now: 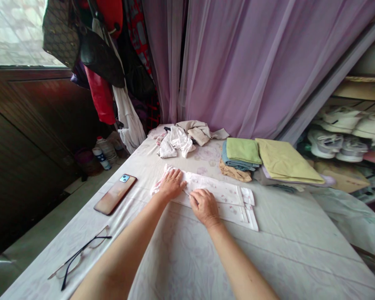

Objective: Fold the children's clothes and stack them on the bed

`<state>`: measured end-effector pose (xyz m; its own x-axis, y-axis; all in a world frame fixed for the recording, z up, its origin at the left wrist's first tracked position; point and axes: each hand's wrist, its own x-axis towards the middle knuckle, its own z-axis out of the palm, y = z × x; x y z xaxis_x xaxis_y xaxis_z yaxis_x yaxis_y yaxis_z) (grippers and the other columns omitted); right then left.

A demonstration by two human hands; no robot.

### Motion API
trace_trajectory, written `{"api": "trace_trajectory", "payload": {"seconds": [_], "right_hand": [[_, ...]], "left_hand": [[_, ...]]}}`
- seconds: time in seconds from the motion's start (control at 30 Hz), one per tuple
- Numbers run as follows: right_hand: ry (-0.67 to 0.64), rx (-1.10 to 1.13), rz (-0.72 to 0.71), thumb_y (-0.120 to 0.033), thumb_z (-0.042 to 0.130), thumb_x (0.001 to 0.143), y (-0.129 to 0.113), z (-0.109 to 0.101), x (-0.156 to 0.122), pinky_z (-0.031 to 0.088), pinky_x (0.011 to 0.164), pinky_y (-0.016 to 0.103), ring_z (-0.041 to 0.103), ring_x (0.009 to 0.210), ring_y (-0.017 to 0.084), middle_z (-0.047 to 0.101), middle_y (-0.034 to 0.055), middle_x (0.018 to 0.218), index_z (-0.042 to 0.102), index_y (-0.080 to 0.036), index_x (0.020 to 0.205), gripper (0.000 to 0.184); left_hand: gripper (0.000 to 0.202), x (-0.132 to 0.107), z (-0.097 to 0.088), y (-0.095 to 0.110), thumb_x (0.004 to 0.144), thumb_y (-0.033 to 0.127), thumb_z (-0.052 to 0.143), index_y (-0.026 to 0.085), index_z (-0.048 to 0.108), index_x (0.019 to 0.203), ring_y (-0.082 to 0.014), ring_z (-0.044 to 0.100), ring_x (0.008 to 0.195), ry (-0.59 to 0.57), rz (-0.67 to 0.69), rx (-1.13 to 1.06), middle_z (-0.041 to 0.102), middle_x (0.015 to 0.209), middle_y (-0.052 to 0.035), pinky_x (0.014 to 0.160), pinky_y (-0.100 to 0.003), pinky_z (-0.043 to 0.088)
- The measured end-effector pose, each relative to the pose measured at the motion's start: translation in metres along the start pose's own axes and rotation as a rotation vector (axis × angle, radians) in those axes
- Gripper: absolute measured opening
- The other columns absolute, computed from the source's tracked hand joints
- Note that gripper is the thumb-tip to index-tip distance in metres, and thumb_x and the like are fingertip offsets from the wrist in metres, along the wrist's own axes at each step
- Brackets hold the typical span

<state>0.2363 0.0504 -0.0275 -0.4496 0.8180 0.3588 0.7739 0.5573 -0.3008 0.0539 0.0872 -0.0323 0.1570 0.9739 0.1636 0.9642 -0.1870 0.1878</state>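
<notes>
1. This is a bedroom in a home.
2. A bed (278, 254) with a floral sheet holds folded laundry (287, 160).
3. Handbags (61, 33) hang beside a window (18, 33).
4. Shoes (325, 143) sit on shelves beside a curtain (237, 62).

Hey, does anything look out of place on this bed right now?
The crumpled heap of pale clothes looks odd beside the neatly folded stacks. Eyeglasses and a smartphone also lie loose on the floral sheet, among the laundry.

Far wall: lilac curtain (237, 62), hanging bags (100, 58) beside it. Left: window (18, 33) above dark wood paneling (28, 137), pale floor (28, 246) below. Right: shelf (362, 89) holding white shoes (325, 143).
</notes>
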Motion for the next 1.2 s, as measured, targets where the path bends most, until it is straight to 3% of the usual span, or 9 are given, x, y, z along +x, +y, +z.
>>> {"api": "trace_trajectory", "payload": {"seconds": [0.2, 0.33, 0.43, 0.57, 0.77, 0.97, 1.2], "right_hand": [[0.078, 0.008, 0.137, -0.024, 0.037, 0.096, 0.023, 0.001, 0.015, 0.043, 0.096, 0.029, 0.06, 0.107, 0.018, 0.069, 0.0099, 0.116, 0.067, -0.018, 0.118, 0.037], [-0.124, -0.147, 0.179, -0.036, 0.04, 0.097, 0.032, -0.003, 0.028, 0.031, 0.11, 0.043, 0.041, 0.135, 0.024, 0.048, 0.0108, 0.148, 0.049, -0.022, 0.141, 0.047], [-0.278, -0.213, 0.207, -0.044, 0.036, 0.098, 0.042, -0.007, 0.026, 0.021, 0.114, 0.05, 0.031, 0.142, 0.025, 0.036, 0.0091, 0.156, 0.043, -0.025, 0.146, 0.051], [-0.302, -0.279, 0.285, -0.046, 0.031, 0.099, 0.07, -0.018, 0.01, 0.018, 0.114, 0.05, 0.027, 0.144, 0.024, 0.032, 0.0093, 0.158, 0.038, -0.024, 0.149, 0.055], [-0.272, -0.394, 0.404, -0.043, 0.033, 0.099, 0.103, -0.043, -0.024, 0.019, 0.114, 0.047, 0.029, 0.143, 0.024, 0.035, 0.0107, 0.156, 0.042, -0.022, 0.147, 0.053], [-0.221, -0.387, 0.502, -0.036, 0.03, 0.098, 0.114, -0.052, -0.044, 0.023, 0.112, 0.047, 0.027, 0.144, 0.024, 0.036, 0.0071, 0.156, 0.041, -0.022, 0.147, 0.052], [-0.185, -0.345, 0.502, -0.036, 0.03, 0.098, 0.115, -0.052, -0.044, 0.022, 0.112, 0.048, 0.028, 0.143, 0.024, 0.039, 0.0078, 0.155, 0.044, -0.021, 0.145, 0.052]], "left_hand": [[0.037, 0.011, -0.003, 0.001, 0.096, 0.035, 0.043, 0.017, 0.058, 0.124, -0.0297, 0.046, 0.128, 0.028, -0.021, 0.021, 0.056, 0.134, -0.0142, 0.11, -0.046, 0.033], [0.052, 0.02, -0.001, 0.007, 0.096, 0.043, 0.04, 0.015, 0.047, 0.139, -0.0337, 0.036, 0.139, -0.001, -0.08, 0.018, 0.046, 0.147, -0.0167, 0.114, -0.05, 0.026], [0.06, 0.021, 0.006, 0.006, 0.095, 0.053, 0.039, 0.02, 0.042, 0.144, -0.0352, 0.031, 0.143, -0.042, -0.085, 0.016, 0.041, 0.153, -0.0128, 0.115, -0.052, 0.023], [0.064, 0.018, 0.01, 0.002, 0.094, 0.06, 0.037, 0.019, 0.043, 0.143, -0.0367, 0.029, 0.143, -0.01, -0.079, 0.026, 0.04, 0.153, -0.0138, 0.115, -0.051, 0.023], [0.067, 0.017, 0.002, 0.006, 0.092, 0.065, 0.036, 0.02, 0.047, 0.14, -0.037, 0.032, 0.14, 0.012, -0.056, 0.061, 0.044, 0.149, -0.0141, 0.116, -0.056, 0.017], [0.064, 0.018, -0.001, 0.005, 0.094, 0.062, 0.035, 0.022, 0.046, 0.142, -0.0364, 0.03, 0.141, -0.022, -0.066, 0.074, 0.043, 0.15, -0.0121, 0.116, -0.057, 0.014], [0.065, 0.021, -0.007, 0.003, 0.095, 0.061, 0.032, 0.023, 0.038, 0.148, -0.0339, 0.023, 0.146, -0.171, -0.127, 0.097, 0.032, 0.158, -0.0102, 0.117, -0.053, 0.015]]}}
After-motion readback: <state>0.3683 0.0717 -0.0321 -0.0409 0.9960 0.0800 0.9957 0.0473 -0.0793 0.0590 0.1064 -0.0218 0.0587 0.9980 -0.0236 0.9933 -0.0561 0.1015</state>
